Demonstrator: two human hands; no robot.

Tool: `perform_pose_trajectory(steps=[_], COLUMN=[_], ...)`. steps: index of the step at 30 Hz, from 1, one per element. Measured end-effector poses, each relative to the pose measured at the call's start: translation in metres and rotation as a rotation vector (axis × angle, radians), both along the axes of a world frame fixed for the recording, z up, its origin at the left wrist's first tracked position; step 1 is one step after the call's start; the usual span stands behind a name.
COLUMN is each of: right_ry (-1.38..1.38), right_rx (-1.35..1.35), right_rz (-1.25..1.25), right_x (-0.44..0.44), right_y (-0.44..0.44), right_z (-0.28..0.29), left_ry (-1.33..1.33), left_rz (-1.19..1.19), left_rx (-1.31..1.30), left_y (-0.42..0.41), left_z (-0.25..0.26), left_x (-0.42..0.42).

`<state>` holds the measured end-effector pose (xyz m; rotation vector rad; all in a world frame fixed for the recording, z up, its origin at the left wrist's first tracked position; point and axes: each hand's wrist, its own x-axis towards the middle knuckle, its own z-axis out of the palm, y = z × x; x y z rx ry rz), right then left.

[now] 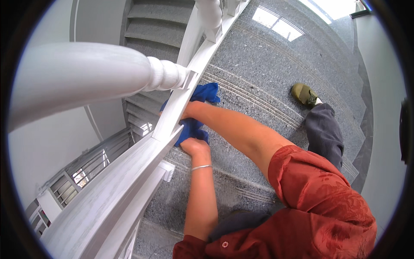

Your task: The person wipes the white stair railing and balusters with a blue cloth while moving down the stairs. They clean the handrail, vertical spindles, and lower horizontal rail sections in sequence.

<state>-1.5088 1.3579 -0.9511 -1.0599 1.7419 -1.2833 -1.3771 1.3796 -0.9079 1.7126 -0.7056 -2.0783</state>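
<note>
A blue cloth (206, 92) is bunched around the lower part of the white stair balustrade, just above the grey speckled stone steps. My right hand (191, 109) reaches across to the white bottom rail (174, 111) with the cloth in its grip; the rail covers most of its fingers, and a little skin shows on the far side. Lower down, my left hand (195, 146), below a wrist with a silver bangle (201, 167), holds the near end of the cloth. Its fingertips are hidden under cloth and rail.
A thick white turned baluster (97, 74) and the sloping handrail (106, 200) pass close on the left. Beyond the balustrade, another flight of steps (155, 29) lies lower. My shoe (304, 94) rests on a step at the right, near the wall (385, 97).
</note>
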Motion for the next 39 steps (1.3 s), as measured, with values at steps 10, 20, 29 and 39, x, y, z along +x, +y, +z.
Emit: perform_pose_trajectory(steps=[10,20,29,39], right_ry=[0.014,-1.232,0.325,0.195], right_rx=[0.025,-0.371,-0.345,-0.227], right_rz=[-0.632,-0.915,-0.569,-0.599], right_x=[0.079,0.108,0.121,0.110], right_y=[0.083,0.159,0.063,0.095], right_z=[0.024,0.145,0.209,0.161], left_ry=[0.155,0.399,0.150,0.367], left_rz=[-0.103,-0.201,-0.292,-0.322], left_rx=[0.067,-0.247,-1.485,-0.685], left_y=[0.008,0.065,0.003,0.021], left_z=[0.005,0.115,0.237,0.115], left_x=[0.013,0.037,0.033,0.060])
